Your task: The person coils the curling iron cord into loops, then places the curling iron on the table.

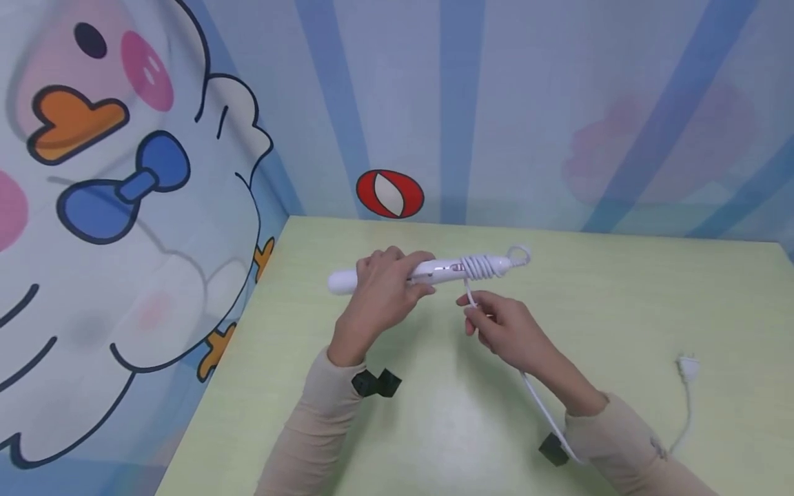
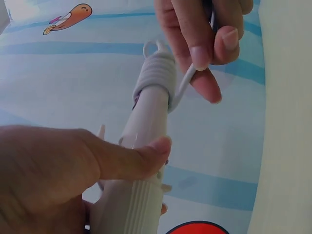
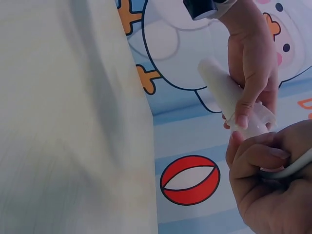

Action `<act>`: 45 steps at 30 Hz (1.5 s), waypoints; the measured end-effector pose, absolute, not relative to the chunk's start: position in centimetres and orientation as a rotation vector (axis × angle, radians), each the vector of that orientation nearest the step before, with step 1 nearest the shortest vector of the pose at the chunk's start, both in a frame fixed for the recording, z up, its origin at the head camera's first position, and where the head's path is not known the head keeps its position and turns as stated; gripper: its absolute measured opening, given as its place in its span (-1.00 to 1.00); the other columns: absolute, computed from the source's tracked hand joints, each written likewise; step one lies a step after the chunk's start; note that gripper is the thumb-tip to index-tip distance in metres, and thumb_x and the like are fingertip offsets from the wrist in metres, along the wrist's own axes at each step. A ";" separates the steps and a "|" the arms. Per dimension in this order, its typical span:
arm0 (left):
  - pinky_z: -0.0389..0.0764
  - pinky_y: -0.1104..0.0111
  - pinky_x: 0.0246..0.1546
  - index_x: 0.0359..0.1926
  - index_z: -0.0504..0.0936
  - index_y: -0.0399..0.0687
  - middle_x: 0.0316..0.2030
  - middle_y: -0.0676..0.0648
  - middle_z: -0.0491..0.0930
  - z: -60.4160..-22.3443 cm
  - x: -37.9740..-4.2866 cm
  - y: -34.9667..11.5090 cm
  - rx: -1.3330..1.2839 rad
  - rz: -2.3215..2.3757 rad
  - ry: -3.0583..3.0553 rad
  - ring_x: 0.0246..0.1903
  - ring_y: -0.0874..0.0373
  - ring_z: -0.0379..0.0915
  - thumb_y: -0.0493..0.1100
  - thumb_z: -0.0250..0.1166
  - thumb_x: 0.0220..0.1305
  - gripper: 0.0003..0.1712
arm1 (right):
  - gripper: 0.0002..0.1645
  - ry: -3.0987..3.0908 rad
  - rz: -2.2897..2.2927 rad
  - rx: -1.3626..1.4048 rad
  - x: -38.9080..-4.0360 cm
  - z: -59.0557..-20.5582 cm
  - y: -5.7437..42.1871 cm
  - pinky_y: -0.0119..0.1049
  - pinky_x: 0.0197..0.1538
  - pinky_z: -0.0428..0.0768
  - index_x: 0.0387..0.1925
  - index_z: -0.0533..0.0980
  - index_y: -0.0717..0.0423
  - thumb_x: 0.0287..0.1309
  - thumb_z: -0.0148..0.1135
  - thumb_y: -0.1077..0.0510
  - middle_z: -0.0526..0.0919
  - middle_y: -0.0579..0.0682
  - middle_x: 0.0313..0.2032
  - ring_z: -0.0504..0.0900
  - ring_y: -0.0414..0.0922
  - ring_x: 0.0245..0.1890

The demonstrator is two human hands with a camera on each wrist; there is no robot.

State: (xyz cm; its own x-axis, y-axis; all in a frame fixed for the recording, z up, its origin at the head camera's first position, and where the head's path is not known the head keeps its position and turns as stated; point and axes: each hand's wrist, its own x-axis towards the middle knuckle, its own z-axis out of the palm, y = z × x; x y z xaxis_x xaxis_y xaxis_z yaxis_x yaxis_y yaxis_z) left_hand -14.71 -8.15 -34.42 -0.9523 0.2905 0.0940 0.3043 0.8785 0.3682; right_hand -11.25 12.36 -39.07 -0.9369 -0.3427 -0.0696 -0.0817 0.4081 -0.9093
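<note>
A white curling iron (image 1: 443,271) is held up over the table, nearly level in the head view, its rounded end to the left. My left hand (image 1: 384,293) grips it around the middle, with the thumb (image 2: 141,158) along its body in the left wrist view. Several coils of its white cord (image 1: 477,266) wrap the handle end, and a small loop of cord stands out past the tip. Just below the coils, my right hand (image 1: 505,327) pinches the cord between thumb and fingers. From there the cord runs through the hand and down toward the right sleeve.
On the pale green table (image 1: 620,289), the cord's white plug (image 1: 687,368) lies at the right. Behind stands a blue striped wall with a red and white ball print (image 1: 389,194); a large cartoon bird (image 1: 143,207) covers the left wall. Small dark blocks (image 1: 376,383) sit at the wrists.
</note>
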 end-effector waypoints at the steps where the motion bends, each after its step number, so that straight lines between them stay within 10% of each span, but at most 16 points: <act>1: 0.27 0.11 -0.04 0.15 0.53 0.30 -0.18 0.00 0.52 -34.5 -14.7 -8.1 -0.456 -0.588 -3.014 -0.14 0.07 0.35 0.03 0.40 0.13 -0.48 | -0.72 2.432 -1.532 -0.362 -11.2 -39.1 12.3 -0.38 -0.66 0.32 0.01 0.49 0.13 0.41 -0.03 0.12 0.56 0.09 -0.46 0.31 -0.23 -0.71; 21: 0.25 0.00 -0.01 0.14 0.54 0.21 -0.16 -0.14 0.51 -34.8 -14.9 -8.0 -0.229 -0.429 -3.063 -0.11 -0.10 0.32 -0.06 0.41 0.13 -0.48 | -0.80 2.784 -1.224 -0.478 -10.3 -37.2 12.7 -0.35 -0.60 0.32 -0.29 0.57 0.08 0.35 0.07 0.09 0.47 -0.12 -0.63 0.30 -0.23 -0.72; 37: 0.25 0.06 0.07 0.12 0.56 0.30 -0.10 -0.03 0.53 -34.3 -14.6 -9.0 -0.652 -0.195 -3.298 -0.08 0.02 0.30 -0.07 0.43 0.10 -0.48 | -0.64 3.123 -0.531 -1.513 -13.4 -36.4 15.1 -0.39 -0.48 0.52 -0.19 0.60 0.02 -0.09 0.47 0.28 0.57 -0.12 -0.42 0.50 -0.28 -0.58; 41: 0.24 0.09 0.09 0.10 0.58 0.33 -0.13 0.01 0.52 -34.2 -14.4 -9.2 -0.779 -0.231 -3.275 -0.08 0.06 0.30 -0.09 0.44 0.08 -0.49 | -0.81 3.073 -0.609 -1.623 -14.3 -36.7 15.6 -0.45 -0.51 0.46 -0.22 0.60 -0.05 0.22 0.24 -0.02 0.54 -0.20 -0.46 0.45 -0.34 -0.59; 45: 0.24 0.15 0.03 0.09 0.58 0.35 -0.20 0.06 0.49 -34.0 -14.1 -9.5 -0.878 -0.275 -3.230 -0.12 0.12 0.28 -0.10 0.44 0.09 -0.49 | -0.51 3.040 -0.690 -1.641 -15.0 -37.0 16.0 -0.47 -0.49 0.45 -0.22 0.62 -0.09 0.37 -0.17 -0.23 0.52 -0.25 -0.45 0.42 -0.38 -0.57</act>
State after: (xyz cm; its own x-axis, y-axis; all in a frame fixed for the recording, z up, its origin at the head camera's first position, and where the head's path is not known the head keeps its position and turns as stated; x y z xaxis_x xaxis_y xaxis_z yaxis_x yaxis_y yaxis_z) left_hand -14.14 -9.54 -33.96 -0.8413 0.5148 -0.1650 0.4795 0.8516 0.2118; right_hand -14.97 15.97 -37.04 -0.5097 -0.7022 0.4971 -0.8480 0.5075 -0.1526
